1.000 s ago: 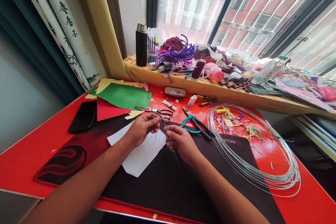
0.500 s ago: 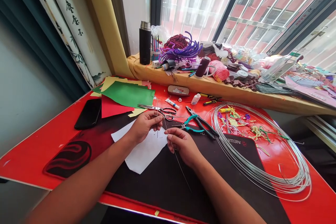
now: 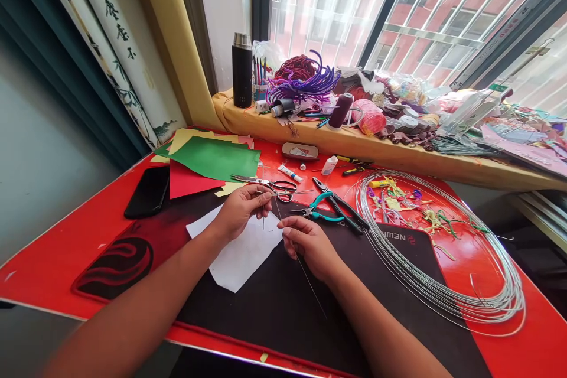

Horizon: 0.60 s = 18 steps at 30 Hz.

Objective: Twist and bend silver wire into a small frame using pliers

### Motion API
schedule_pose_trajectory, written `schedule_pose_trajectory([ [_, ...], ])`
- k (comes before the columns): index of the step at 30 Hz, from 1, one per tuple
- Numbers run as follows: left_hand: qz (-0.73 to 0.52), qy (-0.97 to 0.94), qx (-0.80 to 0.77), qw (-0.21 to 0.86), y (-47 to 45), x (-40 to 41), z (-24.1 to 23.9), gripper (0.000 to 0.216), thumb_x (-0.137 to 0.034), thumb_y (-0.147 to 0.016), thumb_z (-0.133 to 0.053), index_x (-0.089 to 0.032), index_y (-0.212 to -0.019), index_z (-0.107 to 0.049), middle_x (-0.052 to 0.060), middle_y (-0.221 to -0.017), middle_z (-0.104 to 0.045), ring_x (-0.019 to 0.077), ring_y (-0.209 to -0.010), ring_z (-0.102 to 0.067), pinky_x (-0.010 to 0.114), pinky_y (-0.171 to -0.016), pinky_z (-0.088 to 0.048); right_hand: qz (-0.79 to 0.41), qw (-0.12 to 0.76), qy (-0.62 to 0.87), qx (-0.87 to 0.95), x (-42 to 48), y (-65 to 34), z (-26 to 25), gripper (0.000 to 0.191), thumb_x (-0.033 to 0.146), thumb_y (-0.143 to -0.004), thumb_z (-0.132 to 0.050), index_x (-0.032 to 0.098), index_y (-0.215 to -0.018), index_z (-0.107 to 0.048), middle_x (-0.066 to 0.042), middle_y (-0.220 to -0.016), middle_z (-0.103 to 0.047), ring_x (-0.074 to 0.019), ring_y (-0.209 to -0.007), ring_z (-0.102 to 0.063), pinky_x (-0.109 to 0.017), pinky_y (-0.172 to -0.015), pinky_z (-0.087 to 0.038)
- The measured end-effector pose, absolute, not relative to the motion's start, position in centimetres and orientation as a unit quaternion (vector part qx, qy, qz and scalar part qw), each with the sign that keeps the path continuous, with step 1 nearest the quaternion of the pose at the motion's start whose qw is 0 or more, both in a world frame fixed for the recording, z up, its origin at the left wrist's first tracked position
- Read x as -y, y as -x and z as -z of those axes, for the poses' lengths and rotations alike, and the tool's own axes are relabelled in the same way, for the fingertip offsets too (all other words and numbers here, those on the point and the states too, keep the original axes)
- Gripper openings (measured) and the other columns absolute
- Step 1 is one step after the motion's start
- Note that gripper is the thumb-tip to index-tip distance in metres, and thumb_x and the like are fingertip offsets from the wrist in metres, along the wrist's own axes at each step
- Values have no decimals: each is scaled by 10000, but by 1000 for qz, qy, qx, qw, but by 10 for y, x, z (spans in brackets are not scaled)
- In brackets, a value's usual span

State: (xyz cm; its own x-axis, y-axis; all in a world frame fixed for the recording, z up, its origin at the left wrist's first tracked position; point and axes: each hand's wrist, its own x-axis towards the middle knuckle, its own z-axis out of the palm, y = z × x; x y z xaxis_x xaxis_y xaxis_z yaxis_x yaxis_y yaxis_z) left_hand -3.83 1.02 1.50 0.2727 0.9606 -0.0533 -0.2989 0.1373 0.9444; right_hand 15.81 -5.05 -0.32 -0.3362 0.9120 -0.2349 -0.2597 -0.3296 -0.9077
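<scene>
My left hand point(image 3: 243, 208) is closed in a pinch on thin metal wires that cross at its fingertips. One stands nearly upright, and another points right toward the pliers. My right hand point(image 3: 310, 244) pinches a long thin wire point(image 3: 312, 287), which runs from the left fingertips down past the right palm and ends over the black mat. The exact crossing is partly hidden by the left fingers. Beneath the hands lies a white paper sheet point(image 3: 241, 263). Scissors point(image 3: 283, 187) rest just beyond the left fingertips. Teal-handled pliers point(image 3: 321, 209) lie beyond the right hand.
Black-handled pliers point(image 3: 339, 207) lie beside the teal pair. A large wire coil point(image 3: 500, 307) sits at the right, around colourful scraps. Coloured paper point(image 3: 212, 156) and a black phone point(image 3: 148, 192) are at the left. A crowded ledge point(image 3: 274, 130) runs along the back.
The view has shifted very slightly. Both hands keep their pinches, and the lower end of the long wire has swung a little to the right and up.
</scene>
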Motion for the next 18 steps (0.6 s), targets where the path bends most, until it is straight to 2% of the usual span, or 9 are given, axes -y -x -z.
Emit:
schedule_pose_trajectory([
  [7,-479,-459,-371,650,40,-10,-19,344,-432,-731,-877,-149,-821,-704,11,-644,-665,110,-523,-567,236,-493,-362,-698,400,407,433,53,-156,2,263,346,-805,-777,163,-986,-721,32,-648,-585,-97,-509,-504,-231,-482,-367],
  [18,-478,-459,-384,643,38,-9,-17,379,-463,-723,-885,-141,-835,-718,18,-658,-670,121,-538,-571,254,-503,-406,-672,378,400,495,54,-155,6,285,403,-848,-737,167,-1003,-706,43,-621,-568,-103,-503,-486,-244,-493,-379],
])
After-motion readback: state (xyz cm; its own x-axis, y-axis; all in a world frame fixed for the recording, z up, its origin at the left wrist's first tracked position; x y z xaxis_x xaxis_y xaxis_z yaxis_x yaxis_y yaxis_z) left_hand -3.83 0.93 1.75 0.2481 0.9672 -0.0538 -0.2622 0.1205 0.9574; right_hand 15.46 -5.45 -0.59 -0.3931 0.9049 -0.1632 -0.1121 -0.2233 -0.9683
